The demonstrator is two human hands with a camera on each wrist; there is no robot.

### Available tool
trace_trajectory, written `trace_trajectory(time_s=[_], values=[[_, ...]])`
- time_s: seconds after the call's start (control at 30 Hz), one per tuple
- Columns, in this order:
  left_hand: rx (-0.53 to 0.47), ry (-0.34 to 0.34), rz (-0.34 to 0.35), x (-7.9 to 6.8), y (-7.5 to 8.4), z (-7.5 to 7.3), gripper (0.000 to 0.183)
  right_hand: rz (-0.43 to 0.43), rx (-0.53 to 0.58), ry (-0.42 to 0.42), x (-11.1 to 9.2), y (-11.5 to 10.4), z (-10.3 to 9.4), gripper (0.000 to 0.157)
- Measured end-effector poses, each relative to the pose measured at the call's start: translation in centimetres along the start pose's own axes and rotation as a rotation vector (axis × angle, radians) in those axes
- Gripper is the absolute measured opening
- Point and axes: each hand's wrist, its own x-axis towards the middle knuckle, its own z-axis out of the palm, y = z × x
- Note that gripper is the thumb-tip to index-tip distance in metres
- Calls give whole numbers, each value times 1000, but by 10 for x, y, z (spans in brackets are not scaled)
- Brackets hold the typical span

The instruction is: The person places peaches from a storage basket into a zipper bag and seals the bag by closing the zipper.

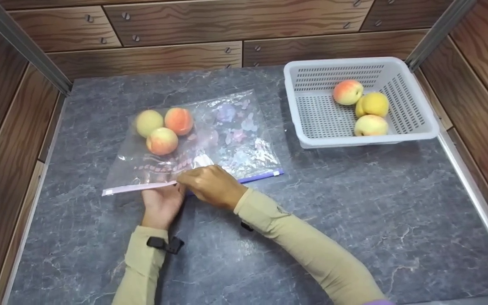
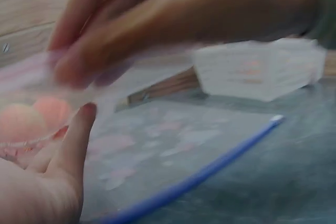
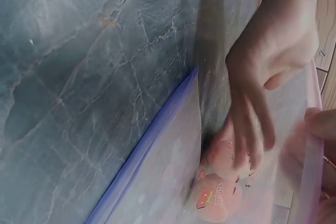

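A clear plastic zip bag [image 1: 121, 169] with a pink closure strip lies at the left, its far part over three peaches [image 1: 162, 141]. My right hand [image 1: 210, 184] pinches the pink strip [image 3: 313, 177] and lifts that edge. Under the raised edge reaches my left hand [image 1: 163, 203], palm up. Its fingers [image 3: 247, 129] are extended toward the peaches, and the film covers part of them in the head view. Against it, on the right, lies a second printed zip bag [image 1: 244, 140] with a blue-purple strip [image 2: 194, 181], flat on the table.
A white plastic basket [image 1: 362, 140] stands at the back right with several fruits, among them a red-and-yellow peach [image 1: 347, 92] and a yellow one [image 1: 372, 105]. Wood-patterned panels [image 1: 176, 25] and metal posts [image 1: 23, 46] enclose the grey marbled table [image 1: 311, 212].
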Motion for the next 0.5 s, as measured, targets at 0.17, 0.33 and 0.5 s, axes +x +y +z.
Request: trace_trajectory(time_s=[0.17, 0.33, 0.5], values=[[117, 7, -22, -27, -16, -5, 28, -17, 46, -61, -5, 0, 0, 16], [303, -18, -29, -44, -24, -1, 26, 6, 128, -76, -13, 3, -6, 21], [497, 19, 48, -46, -30, 3, 30, 33, 185, -69, -27, 6, -10, 23]])
